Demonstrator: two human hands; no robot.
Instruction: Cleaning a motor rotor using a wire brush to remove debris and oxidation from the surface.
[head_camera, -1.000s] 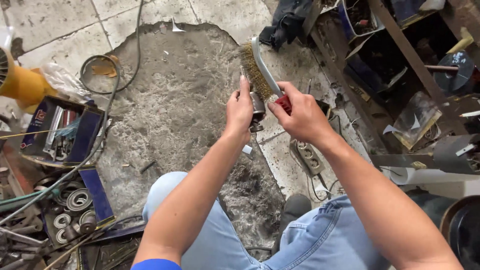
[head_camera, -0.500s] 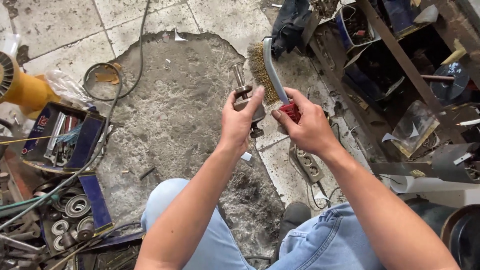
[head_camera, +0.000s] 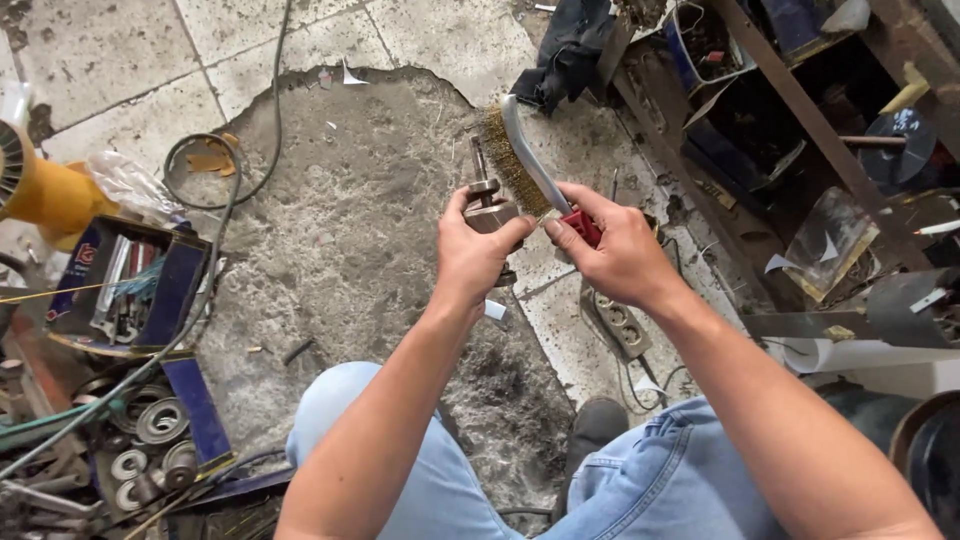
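Your left hand (head_camera: 478, 258) clenches a grey shafted metal part (head_camera: 487, 205); right hand (head_camera: 618, 252) grips the red-handled wire brush (head_camera: 522, 160) (bristles at 3 o'clock, touching): scrubbing step; steady strokes needed.

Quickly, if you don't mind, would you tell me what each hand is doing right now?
Left hand: closed around a small metal part.
Right hand: closed on the red handle of a wire brush.
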